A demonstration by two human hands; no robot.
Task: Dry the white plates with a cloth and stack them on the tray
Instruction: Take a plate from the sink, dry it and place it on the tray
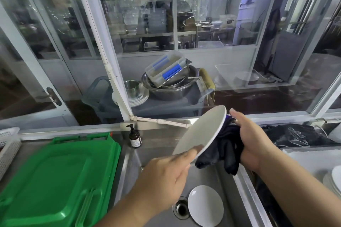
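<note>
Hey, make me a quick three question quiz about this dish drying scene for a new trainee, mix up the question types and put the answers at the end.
1. True or false: the left hand holds the white plate by its lower edge.
2. Multiple choice: where does the second plate lie? A) on the green trays B) in the sink, beside the drain C) on the windowsill
3. Fill in: the right hand presses a dark ____ against the back of the held plate.

Key: 1 true; 2 B; 3 cloth.
</note>
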